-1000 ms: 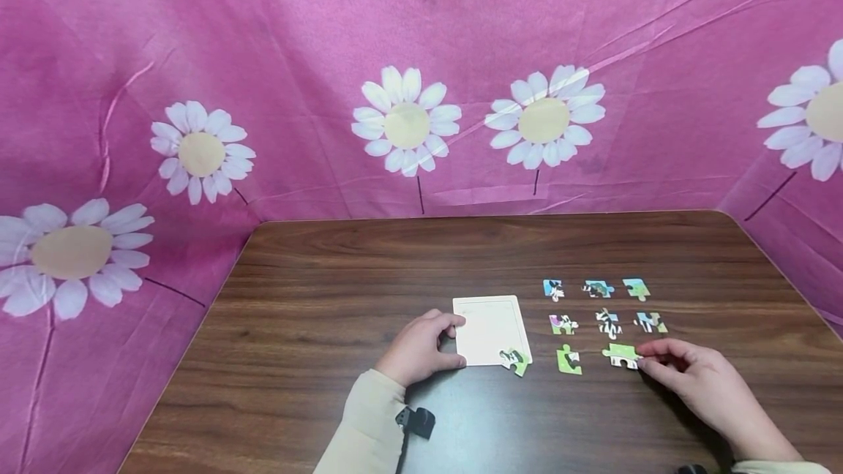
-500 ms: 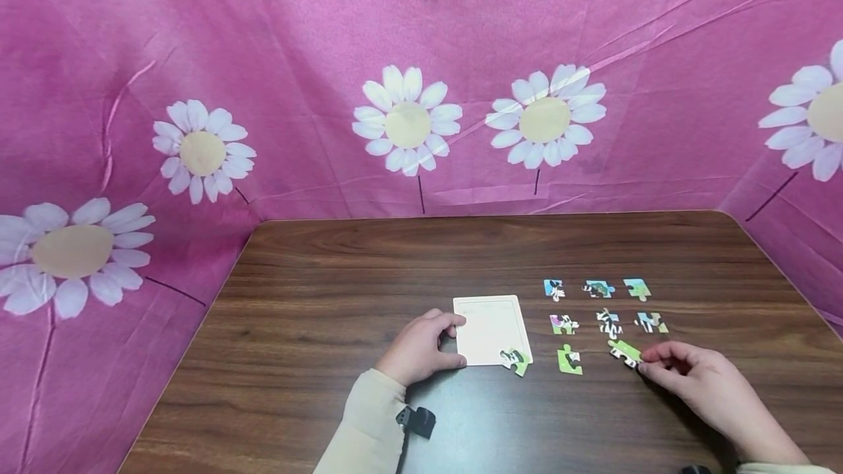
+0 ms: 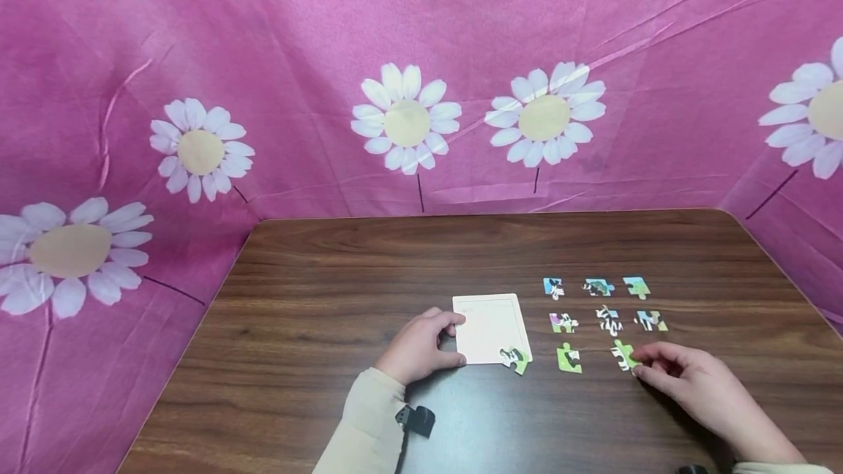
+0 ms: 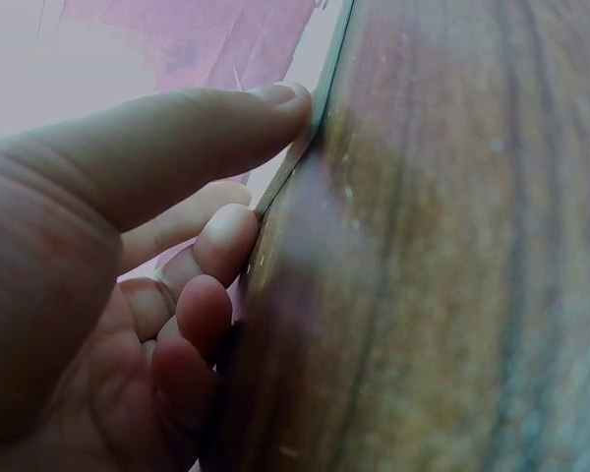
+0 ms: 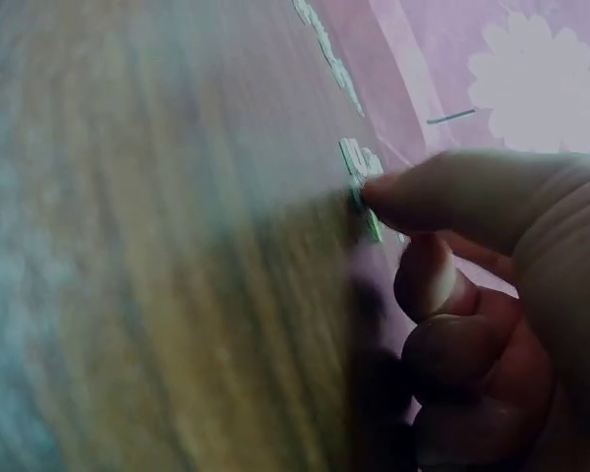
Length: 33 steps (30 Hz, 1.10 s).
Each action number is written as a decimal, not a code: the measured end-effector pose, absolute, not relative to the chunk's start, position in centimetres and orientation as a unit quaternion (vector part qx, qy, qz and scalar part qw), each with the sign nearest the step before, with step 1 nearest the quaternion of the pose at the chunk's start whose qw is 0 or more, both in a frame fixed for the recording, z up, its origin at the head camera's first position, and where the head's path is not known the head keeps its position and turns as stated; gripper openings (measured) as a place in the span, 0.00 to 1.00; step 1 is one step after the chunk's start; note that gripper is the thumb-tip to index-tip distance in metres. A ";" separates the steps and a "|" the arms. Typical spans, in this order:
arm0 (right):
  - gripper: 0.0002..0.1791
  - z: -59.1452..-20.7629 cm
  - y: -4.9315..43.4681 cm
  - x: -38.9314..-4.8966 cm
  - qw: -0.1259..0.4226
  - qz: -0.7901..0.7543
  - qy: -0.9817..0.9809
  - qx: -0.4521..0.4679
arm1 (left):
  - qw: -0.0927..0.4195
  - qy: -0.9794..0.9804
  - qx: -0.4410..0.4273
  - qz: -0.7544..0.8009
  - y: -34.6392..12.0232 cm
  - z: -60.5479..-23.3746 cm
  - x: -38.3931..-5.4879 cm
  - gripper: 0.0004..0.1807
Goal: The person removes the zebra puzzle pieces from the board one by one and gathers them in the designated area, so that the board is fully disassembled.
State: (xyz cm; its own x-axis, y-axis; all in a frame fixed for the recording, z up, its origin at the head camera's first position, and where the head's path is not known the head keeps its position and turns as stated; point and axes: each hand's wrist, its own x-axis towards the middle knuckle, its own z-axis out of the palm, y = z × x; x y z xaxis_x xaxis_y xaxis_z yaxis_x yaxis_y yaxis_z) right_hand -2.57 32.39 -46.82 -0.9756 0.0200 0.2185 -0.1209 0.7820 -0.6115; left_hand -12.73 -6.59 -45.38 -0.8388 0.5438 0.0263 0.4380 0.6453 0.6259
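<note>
My left hand [image 3: 421,346] holds the left side of a square white puzzle board [image 3: 487,324], thumb at its near corner and index finger higher up the edge. In the left wrist view the thumb [image 4: 265,108] lies against the board's rim [image 4: 326,79] and the other fingers curl beside it. A green and black-and-white puzzle piece [image 3: 515,360] overlaps the board's near right corner. My right hand [image 3: 701,386] pinches a green and white puzzle piece [image 3: 623,355] between thumb and index finger; the right wrist view shows this piece [image 5: 358,157] at the thumb tip.
Right of the board, several loose puzzle pieces [image 3: 609,321] lie in rows, one green piece [image 3: 569,358] left of the right hand. The brown wooden table [image 3: 316,276] backs onto a pink cloth [image 3: 296,42] with printed daisies.
My right hand has turned the green and white puzzle piece from lying crosswise to pointing more toward and away from me. My left hand and the board stay in place.
</note>
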 end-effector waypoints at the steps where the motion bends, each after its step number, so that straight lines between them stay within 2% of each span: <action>1: 0.08 -46.8 32.4 -2.5 0.105 0.325 -0.940 0.023 | 0.082 0.903 0.272 0.322 -6.6 -45.4 -12.7 0.30; 6: 0.08 -46.7 32.4 -2.5 0.123 0.329 -0.936 0.034 | 0.081 0.903 0.272 0.323 -6.6 -45.4 -12.7 0.30; 9: 0.14 -46.8 32.3 -2.6 0.120 0.326 -0.936 0.055 | 0.082 0.903 0.273 0.322 -6.6 -45.4 -12.7 0.30; 11: 0.14 -46.8 32.0 -2.6 0.113 0.314 -0.941 0.059 | 0.082 0.903 0.273 0.322 -6.6 -45.4 -12.7 0.30; 14: 0.12 -46.7 31.5 -2.7 0.105 0.293 -0.949 0.039 | 0.082 0.902 0.273 0.323 -6.6 -45.3 -12.6 0.30; 20: 0.19 -46.1 30.5 -3.1 0.078 0.244 -0.966 -0.021 | 0.080 0.902 0.271 0.327 -6.7 -45.2 -12.6 0.31; 26: 0.19 -45.9 30.2 -3.3 0.069 0.241 -0.967 -0.032 | 0.080 0.902 0.271 0.326 -6.9 -45.2 -12.6 0.31; 28: 0.19 -45.9 30.2 -3.3 0.074 0.244 -0.966 -0.030 | 0.080 0.903 0.271 0.325 -6.8 -45.2 -12.6 0.31; 33: 0.16 -45.6 29.0 -3.4 0.133 0.280 -0.951 -0.003 | 0.083 0.902 0.271 0.327 -6.7 -45.3 -12.7 0.30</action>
State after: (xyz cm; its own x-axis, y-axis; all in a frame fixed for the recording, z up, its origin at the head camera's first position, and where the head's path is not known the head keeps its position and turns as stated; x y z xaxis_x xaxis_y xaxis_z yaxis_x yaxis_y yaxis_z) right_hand -3.41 28.96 -45.59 -0.9646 0.0809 0.2510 -0.0680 0.8432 -0.5332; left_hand -12.73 -6.70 -45.28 -0.8398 0.5423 0.0266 0.4336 0.6403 0.6340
